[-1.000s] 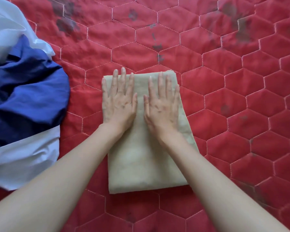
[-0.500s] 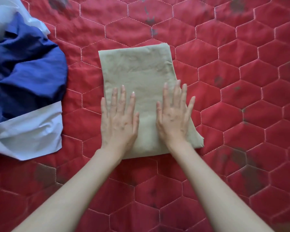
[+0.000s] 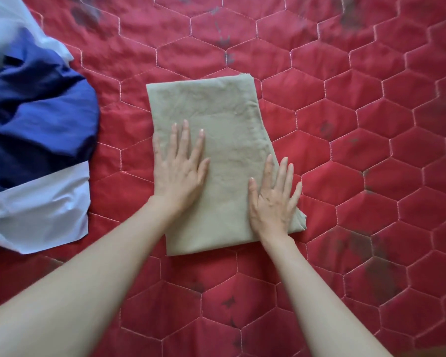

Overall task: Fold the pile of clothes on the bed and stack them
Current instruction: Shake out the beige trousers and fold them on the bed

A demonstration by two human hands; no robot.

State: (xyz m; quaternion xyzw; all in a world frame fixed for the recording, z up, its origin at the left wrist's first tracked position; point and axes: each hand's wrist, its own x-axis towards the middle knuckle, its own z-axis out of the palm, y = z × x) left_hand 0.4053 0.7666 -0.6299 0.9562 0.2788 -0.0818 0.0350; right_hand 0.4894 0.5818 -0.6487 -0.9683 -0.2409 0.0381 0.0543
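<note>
A beige garment, folded into a long rectangle, lies flat in the middle of the red quilted bed. My left hand presses flat on its left side, fingers straight and spread. My right hand presses flat on its lower right part, near the right edge, fingers straight. At the left edge of the view sits a loose pile: a crumpled dark blue garment lying over white cloth.
The quilt has a hexagon stitch pattern with dark faded marks. Bare quilt stretches to the right of the beige garment and in front of it, between my forearms.
Both hands have slid down the beige garment from its far end towards its near end, staying flat. My right hand now sits lower and further right than my left.
</note>
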